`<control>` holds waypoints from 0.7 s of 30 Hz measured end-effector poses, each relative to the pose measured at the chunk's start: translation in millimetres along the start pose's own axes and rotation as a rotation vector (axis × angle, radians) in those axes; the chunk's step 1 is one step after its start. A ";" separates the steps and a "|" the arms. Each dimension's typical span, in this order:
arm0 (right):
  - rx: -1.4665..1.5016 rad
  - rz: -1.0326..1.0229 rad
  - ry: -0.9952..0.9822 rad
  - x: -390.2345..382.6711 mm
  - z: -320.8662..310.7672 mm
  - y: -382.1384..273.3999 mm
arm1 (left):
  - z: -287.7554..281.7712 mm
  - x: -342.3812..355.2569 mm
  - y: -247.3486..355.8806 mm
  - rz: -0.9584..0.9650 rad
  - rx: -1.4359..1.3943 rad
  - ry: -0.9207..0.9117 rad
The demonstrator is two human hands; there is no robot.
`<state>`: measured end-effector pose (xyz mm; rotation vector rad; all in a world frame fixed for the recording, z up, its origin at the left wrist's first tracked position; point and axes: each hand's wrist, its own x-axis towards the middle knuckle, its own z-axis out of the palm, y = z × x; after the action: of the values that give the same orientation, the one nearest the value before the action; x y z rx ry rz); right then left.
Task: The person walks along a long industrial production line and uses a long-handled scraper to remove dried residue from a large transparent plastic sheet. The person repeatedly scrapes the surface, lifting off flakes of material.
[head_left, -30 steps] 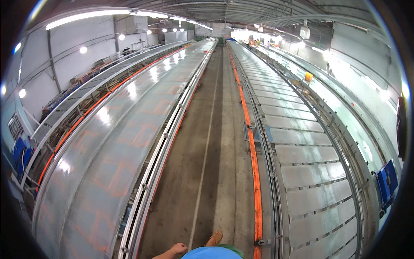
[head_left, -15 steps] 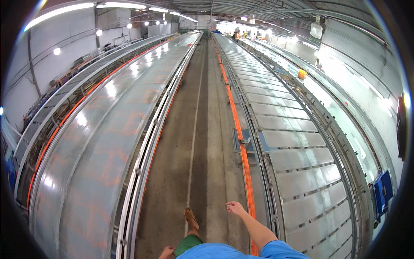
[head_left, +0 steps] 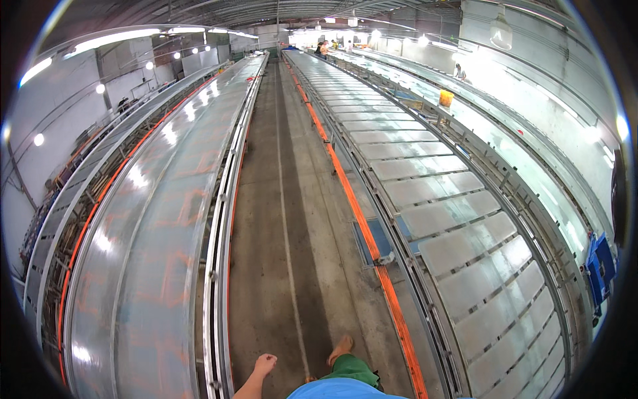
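My left hand swings over the aisle floor at the lower edge, its fingers loosely curled and nothing showing in them. It is nearest the metal rail of the long grey table on my left, and appears apart from it. Out of sight is my right hand. One foot in a brown shoe is stepping forward on the concrete floor, below green shorts and a blue shirt.
On the right runs a long table of pale panels with gaps between them, edged by an orange strip. A blue frame lies under its edge. Beyond are an orange bucket, a blue cart and people far off.
I have walked forward along the aisle, and the view has turned a little right. My left hand has swung forward; my right hand has dropped out of view. The other foot now leads.
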<state>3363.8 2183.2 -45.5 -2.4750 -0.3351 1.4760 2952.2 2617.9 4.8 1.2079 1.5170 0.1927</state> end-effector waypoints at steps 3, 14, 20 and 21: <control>0.034 0.101 -0.022 31.2 -13.2 -36.0 | -1.1 80.1 80.9 0.065 -0.024 -0.004; -0.056 -0.458 0.184 347.9 -174.1 -513.8 | 2.9 273.3 221.0 -0.222 0.336 -0.304; 0.399 -0.754 -0.057 380.2 -250.3 -874.4 | -4.9 343.5 263.1 0.425 0.117 0.121; 0.374 -0.777 -0.068 386.8 -254.6 -916.5 | -7.7 368.8 281.3 -0.064 0.044 -0.006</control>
<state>3700.9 3149.0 43.9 -1.7009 -0.8297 1.1440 3163.8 3028.7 -36.7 1.1918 1.5591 0.1140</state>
